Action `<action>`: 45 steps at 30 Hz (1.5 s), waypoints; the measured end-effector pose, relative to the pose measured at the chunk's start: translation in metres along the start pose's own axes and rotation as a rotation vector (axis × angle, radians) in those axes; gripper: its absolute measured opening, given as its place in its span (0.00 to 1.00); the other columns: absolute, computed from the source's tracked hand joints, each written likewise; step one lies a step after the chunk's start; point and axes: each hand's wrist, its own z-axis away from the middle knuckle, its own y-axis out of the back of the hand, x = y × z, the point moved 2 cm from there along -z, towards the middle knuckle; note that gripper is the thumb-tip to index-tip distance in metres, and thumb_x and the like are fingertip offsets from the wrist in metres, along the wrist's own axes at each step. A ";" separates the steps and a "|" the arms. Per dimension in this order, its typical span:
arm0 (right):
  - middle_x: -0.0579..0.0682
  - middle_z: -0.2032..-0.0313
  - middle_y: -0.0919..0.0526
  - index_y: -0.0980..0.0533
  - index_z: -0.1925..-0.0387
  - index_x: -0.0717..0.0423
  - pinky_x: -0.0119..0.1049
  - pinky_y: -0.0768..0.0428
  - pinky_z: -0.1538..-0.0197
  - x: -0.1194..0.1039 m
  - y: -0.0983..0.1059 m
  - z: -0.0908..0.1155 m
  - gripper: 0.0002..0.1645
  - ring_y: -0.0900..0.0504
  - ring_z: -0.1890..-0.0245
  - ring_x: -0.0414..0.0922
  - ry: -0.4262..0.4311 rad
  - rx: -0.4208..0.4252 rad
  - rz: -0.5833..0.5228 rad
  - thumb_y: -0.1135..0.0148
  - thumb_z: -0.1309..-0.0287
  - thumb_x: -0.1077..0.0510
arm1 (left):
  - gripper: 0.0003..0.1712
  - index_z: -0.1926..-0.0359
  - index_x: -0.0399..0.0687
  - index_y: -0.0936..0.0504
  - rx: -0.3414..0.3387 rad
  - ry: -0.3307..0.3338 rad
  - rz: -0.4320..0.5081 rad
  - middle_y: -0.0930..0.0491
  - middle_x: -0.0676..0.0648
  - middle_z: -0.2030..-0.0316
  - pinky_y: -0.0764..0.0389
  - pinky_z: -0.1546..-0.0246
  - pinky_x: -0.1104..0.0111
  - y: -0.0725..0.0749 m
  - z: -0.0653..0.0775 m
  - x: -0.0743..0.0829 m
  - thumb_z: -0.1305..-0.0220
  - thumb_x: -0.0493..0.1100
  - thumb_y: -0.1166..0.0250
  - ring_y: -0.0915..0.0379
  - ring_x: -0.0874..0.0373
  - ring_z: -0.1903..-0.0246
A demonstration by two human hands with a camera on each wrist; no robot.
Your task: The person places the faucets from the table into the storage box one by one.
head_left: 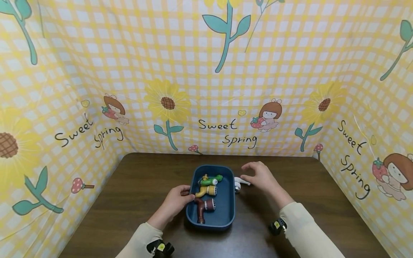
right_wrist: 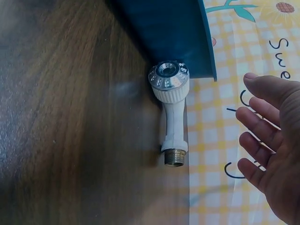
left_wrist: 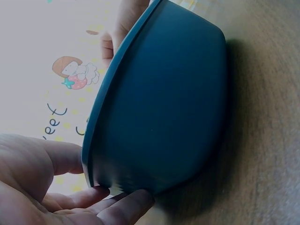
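My left hand (head_left: 175, 200) grips the left side of a dark blue plastic tub (head_left: 224, 216), thumb at the rim and fingers against the outer wall (left_wrist: 159, 103). Inside lie a green tap (head_left: 208, 182), a yellow tap (head_left: 207, 190) and a dark brown tap (head_left: 200, 210). A white tap (right_wrist: 175, 119) with a chrome-ringed head and a threaded brass end is on the table just outside the tub's right wall. Beside it, my right hand (head_left: 264, 179) hovers with fingers loosely bent and apart, holding nothing.
The dark wooden table (head_left: 129, 215) carries the tub near its middle. A yellow checked cloth (head_left: 206, 89) with printed flowers hangs along the back and both sides. Each wrist wears a small black camera (head_left: 277, 226).
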 end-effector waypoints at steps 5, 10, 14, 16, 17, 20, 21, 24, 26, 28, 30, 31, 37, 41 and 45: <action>0.49 0.50 0.14 0.17 0.48 0.54 0.52 0.24 0.41 0.007 0.000 0.000 0.21 0.23 0.45 0.53 -0.020 0.007 -0.004 0.26 0.41 0.51 | 0.23 0.37 0.31 0.24 -0.005 0.013 -0.006 0.17 0.37 0.48 0.15 0.48 0.54 0.000 0.001 0.001 0.29 0.38 0.35 0.18 0.51 0.52; 0.50 0.51 0.13 0.16 0.49 0.54 0.52 0.24 0.41 0.011 0.000 0.000 0.21 0.22 0.46 0.54 0.001 0.019 -0.003 0.25 0.42 0.51 | 0.24 0.37 0.31 0.24 -0.003 0.012 -0.013 0.17 0.37 0.48 0.15 0.48 0.54 0.001 0.001 0.002 0.29 0.38 0.34 0.18 0.51 0.53; 0.50 0.51 0.13 0.16 0.49 0.54 0.53 0.24 0.40 0.014 -0.001 0.000 0.20 0.22 0.46 0.51 -0.008 0.017 -0.005 0.25 0.42 0.53 | 0.23 0.37 0.31 0.24 -0.002 0.009 -0.011 0.16 0.37 0.48 0.15 0.48 0.54 0.001 0.001 0.001 0.29 0.38 0.35 0.17 0.51 0.53; 0.50 0.51 0.14 0.16 0.49 0.54 0.54 0.25 0.39 0.017 -0.002 0.001 0.20 0.23 0.45 0.51 -0.020 0.011 -0.005 0.25 0.42 0.53 | 0.23 0.38 0.31 0.24 -0.004 0.007 -0.004 0.16 0.37 0.49 0.15 0.49 0.55 0.000 0.000 0.001 0.29 0.37 0.35 0.17 0.51 0.53; 0.50 0.50 0.14 0.16 0.48 0.54 0.54 0.25 0.39 0.018 -0.002 0.000 0.21 0.23 0.44 0.51 -0.029 0.007 -0.008 0.25 0.42 0.52 | 0.23 0.38 0.30 0.24 -0.008 0.006 0.003 0.15 0.37 0.50 0.15 0.49 0.55 0.000 0.000 0.000 0.29 0.37 0.36 0.17 0.51 0.54; 0.50 0.49 0.14 0.17 0.48 0.54 0.55 0.26 0.38 0.023 -0.004 -0.001 0.21 0.23 0.43 0.52 -0.046 -0.002 -0.009 0.25 0.41 0.52 | 0.22 0.38 0.30 0.24 -0.014 0.002 0.013 0.15 0.37 0.50 0.15 0.49 0.55 0.000 -0.001 0.000 0.29 0.36 0.36 0.17 0.51 0.54; 0.50 0.49 0.14 0.17 0.48 0.54 0.55 0.26 0.37 0.025 -0.004 -0.001 0.21 0.24 0.43 0.52 -0.050 -0.004 -0.012 0.25 0.41 0.52 | 0.22 0.38 0.30 0.24 -0.013 0.001 0.005 0.15 0.37 0.50 0.15 0.49 0.55 0.000 -0.001 0.000 0.29 0.37 0.36 0.17 0.51 0.53; 0.51 0.49 0.14 0.17 0.47 0.54 0.56 0.27 0.37 0.029 -0.006 -0.001 0.21 0.24 0.42 0.53 -0.061 -0.012 -0.022 0.26 0.41 0.54 | 0.23 0.38 0.30 0.24 -0.013 -0.004 -0.003 0.16 0.37 0.49 0.15 0.49 0.54 0.001 0.000 0.000 0.29 0.37 0.36 0.17 0.51 0.53; 0.51 0.48 0.15 0.17 0.46 0.54 0.57 0.27 0.37 0.032 -0.007 -0.001 0.21 0.24 0.42 0.53 -0.072 -0.018 -0.030 0.26 0.40 0.54 | 0.23 0.38 0.30 0.24 -0.011 -0.001 -0.004 0.16 0.37 0.49 0.15 0.49 0.54 0.001 0.000 0.001 0.29 0.37 0.36 0.17 0.51 0.52; 0.51 0.48 0.15 0.18 0.45 0.55 0.57 0.27 0.37 0.034 -0.007 -0.001 0.23 0.24 0.42 0.54 -0.081 -0.025 -0.032 0.26 0.40 0.54 | 0.23 0.38 0.30 0.25 -0.013 -0.004 0.006 0.16 0.37 0.49 0.15 0.49 0.54 0.001 0.001 0.000 0.29 0.37 0.36 0.17 0.50 0.52; 0.51 0.48 0.15 0.18 0.45 0.55 0.57 0.26 0.37 0.037 -0.008 0.000 0.23 0.24 0.42 0.54 -0.089 -0.029 -0.030 0.26 0.40 0.53 | 0.23 0.38 0.29 0.25 -0.013 -0.005 0.011 0.16 0.37 0.49 0.14 0.50 0.54 0.001 0.001 0.000 0.29 0.36 0.36 0.17 0.50 0.52; 0.51 0.48 0.15 0.18 0.44 0.56 0.57 0.26 0.37 0.038 -0.009 0.000 0.24 0.24 0.42 0.54 -0.092 -0.031 -0.029 0.26 0.40 0.53 | 0.23 0.37 0.29 0.25 -0.013 -0.005 0.011 0.16 0.37 0.49 0.15 0.49 0.54 0.001 0.001 0.001 0.29 0.37 0.36 0.17 0.50 0.52; 0.52 0.47 0.15 0.18 0.44 0.56 0.57 0.26 0.37 0.043 -0.010 -0.001 0.24 0.24 0.41 0.54 -0.116 -0.040 -0.042 0.25 0.41 0.53 | 0.23 0.37 0.30 0.25 -0.010 0.002 0.001 0.16 0.37 0.48 0.15 0.48 0.54 0.001 0.000 0.000 0.29 0.38 0.36 0.17 0.51 0.52; 0.53 0.47 0.15 0.19 0.44 0.56 0.58 0.26 0.37 0.048 -0.012 -0.002 0.25 0.23 0.41 0.55 -0.119 -0.047 -0.031 0.26 0.40 0.52 | 0.23 0.37 0.31 0.25 -0.004 0.007 -0.009 0.16 0.36 0.48 0.15 0.48 0.55 0.000 -0.001 0.000 0.29 0.38 0.35 0.17 0.51 0.53; 0.54 0.46 0.15 0.18 0.44 0.55 0.58 0.26 0.37 0.052 -0.013 -0.002 0.25 0.23 0.41 0.55 -0.133 -0.053 -0.028 0.25 0.41 0.51 | 0.23 0.37 0.30 0.25 -0.004 0.004 -0.014 0.17 0.36 0.47 0.15 0.48 0.54 0.000 -0.001 0.000 0.29 0.38 0.36 0.17 0.50 0.52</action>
